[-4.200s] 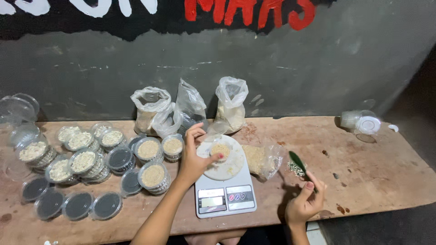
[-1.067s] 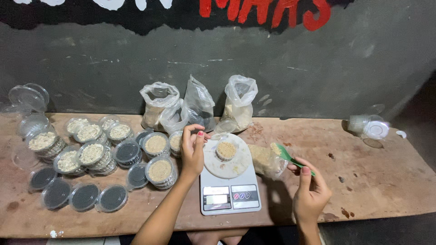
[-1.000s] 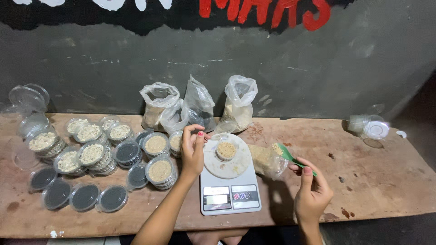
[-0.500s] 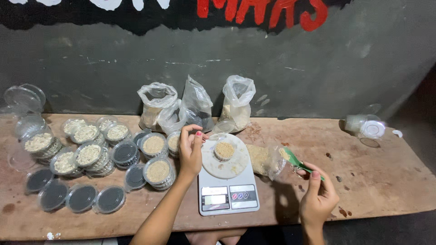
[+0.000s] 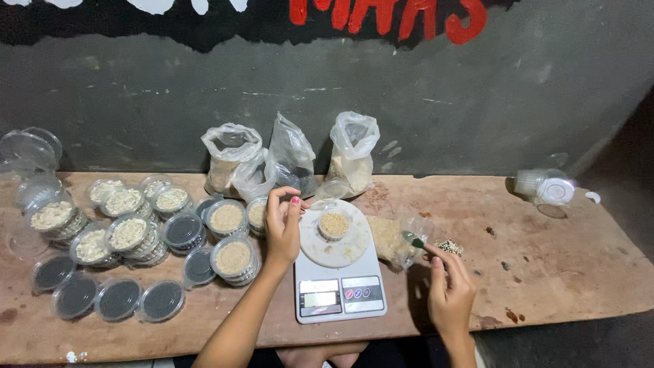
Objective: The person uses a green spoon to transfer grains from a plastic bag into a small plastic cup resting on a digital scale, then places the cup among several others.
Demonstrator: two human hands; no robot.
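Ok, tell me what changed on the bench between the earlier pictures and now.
The right hand drew the green spoon back from the open grain bag toward the bench's front edge. A little spilled grain shows beside it. The left hand stayed by the small filled cup on the scale; the tubs did not move.

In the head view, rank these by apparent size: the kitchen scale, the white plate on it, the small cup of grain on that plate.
Largest to smallest:
1. kitchen scale
2. white plate
3. small cup of grain
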